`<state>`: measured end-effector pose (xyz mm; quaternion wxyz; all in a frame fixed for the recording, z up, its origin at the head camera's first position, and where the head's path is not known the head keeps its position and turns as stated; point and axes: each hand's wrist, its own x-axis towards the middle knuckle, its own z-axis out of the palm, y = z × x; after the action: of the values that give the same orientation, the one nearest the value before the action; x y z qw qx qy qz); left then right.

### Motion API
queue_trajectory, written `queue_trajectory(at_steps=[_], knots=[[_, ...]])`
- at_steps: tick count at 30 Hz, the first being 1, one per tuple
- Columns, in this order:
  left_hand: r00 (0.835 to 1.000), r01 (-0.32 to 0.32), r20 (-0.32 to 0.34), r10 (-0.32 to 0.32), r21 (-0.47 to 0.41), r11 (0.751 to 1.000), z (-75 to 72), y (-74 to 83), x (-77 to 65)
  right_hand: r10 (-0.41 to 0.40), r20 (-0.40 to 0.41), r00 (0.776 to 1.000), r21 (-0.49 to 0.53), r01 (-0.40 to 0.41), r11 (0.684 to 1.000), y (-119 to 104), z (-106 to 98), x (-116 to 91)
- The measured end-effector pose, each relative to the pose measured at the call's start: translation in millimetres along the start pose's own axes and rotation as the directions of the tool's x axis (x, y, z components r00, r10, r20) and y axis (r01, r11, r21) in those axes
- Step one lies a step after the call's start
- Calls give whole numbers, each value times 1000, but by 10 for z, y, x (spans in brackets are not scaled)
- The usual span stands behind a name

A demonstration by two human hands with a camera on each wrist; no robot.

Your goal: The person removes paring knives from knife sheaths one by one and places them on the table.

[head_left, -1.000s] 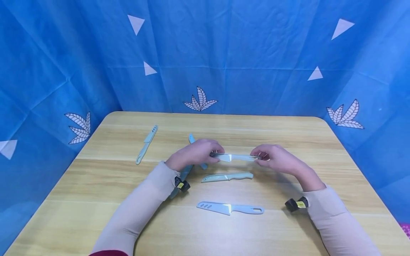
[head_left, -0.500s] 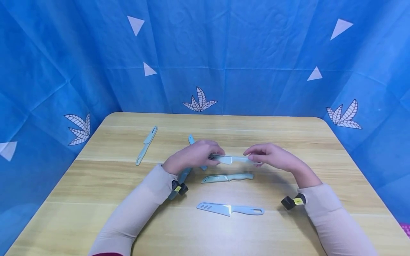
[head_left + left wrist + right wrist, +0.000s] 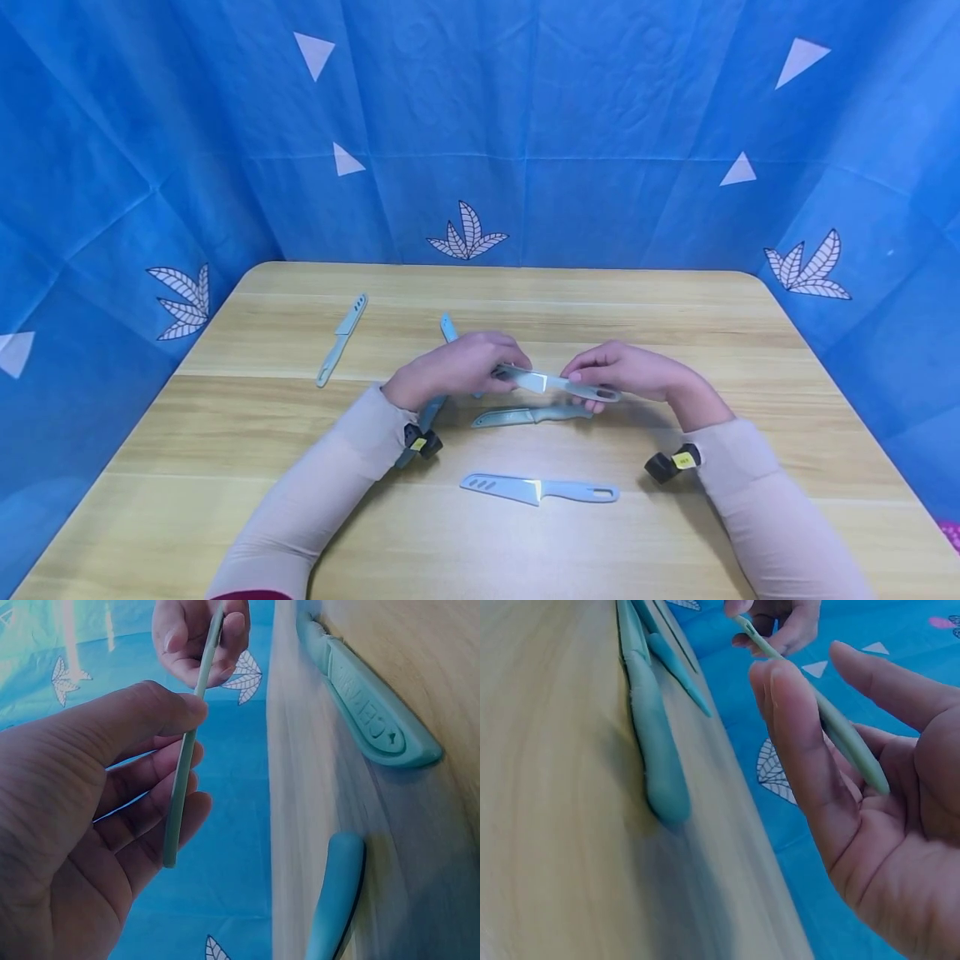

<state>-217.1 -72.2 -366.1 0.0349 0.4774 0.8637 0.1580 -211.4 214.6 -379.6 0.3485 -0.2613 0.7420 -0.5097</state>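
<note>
My left hand (image 3: pixel 468 363) holds a pale green knife (image 3: pixel 555 384) by its sheathed blade, thumb on one face and fingers on the other. The knife is raised above the table, its handle pointing right. My right hand (image 3: pixel 626 372) is at the handle, which lies across its palm side; in the right wrist view the fingers (image 3: pixel 791 727) are fairly straight beside the handle (image 3: pixel 855 754). Below them on the table lies a green sheathed knife (image 3: pixel 525 416). Nearer stands out a light blue sheathed knife (image 3: pixel 540 489), lying flat.
Farther left lies another pale green knife (image 3: pixel 341 340). A blue knife (image 3: pixel 448 327) and a teal knife (image 3: pixel 431 412) lie partly hidden by the left hand and forearm. The wooden table (image 3: pixel 315 517) ends at a blue curtain (image 3: pixel 585 142) behind.
The right hand has moved slightly left and toward the viewer, its fingers shifting along the handle. The knife's handle end has tilted down toward the viewer. The left hand keeps its hold.
</note>
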Motion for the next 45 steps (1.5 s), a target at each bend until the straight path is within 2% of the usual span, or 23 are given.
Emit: queue_trajectory(at_steps=[7, 19, 33, 36, 40, 42, 45], knots=[[999, -32, -16, 32, -7, 999, 32, -20, 4, 15, 64, 998, 96, -21, 995, 47, 50, 90], [999, -52, -13, 52, -19, 998, 71, -21, 7, 57, 57, 997, 163, -66, 984, 109, 140, 163], [1000, 7, 23, -5, -94, 996, 131, -43, 4, 43, 47, 998, 102, -47, 994, 144, 173, 181], [999, 36, 25, -33, -115, 993, 153, -60, 3, 43, 48, 998, 112, -48, 993, 156, 170, 173], [993, 120, 33, -116, -191, 974, 175, -76, -2, 31, 40, 999, 96, -35, 995, 164, 157, 161], [986, 164, 44, -158, -252, 954, 178, -82, -4, 23, 34, 999, 81, -26, 996, 159, 149, 154], [981, 194, 56, -187, -343, 919, 178, -99, -7, 10, 33, 999, 69, -12, 998, 148, 140, 141]])
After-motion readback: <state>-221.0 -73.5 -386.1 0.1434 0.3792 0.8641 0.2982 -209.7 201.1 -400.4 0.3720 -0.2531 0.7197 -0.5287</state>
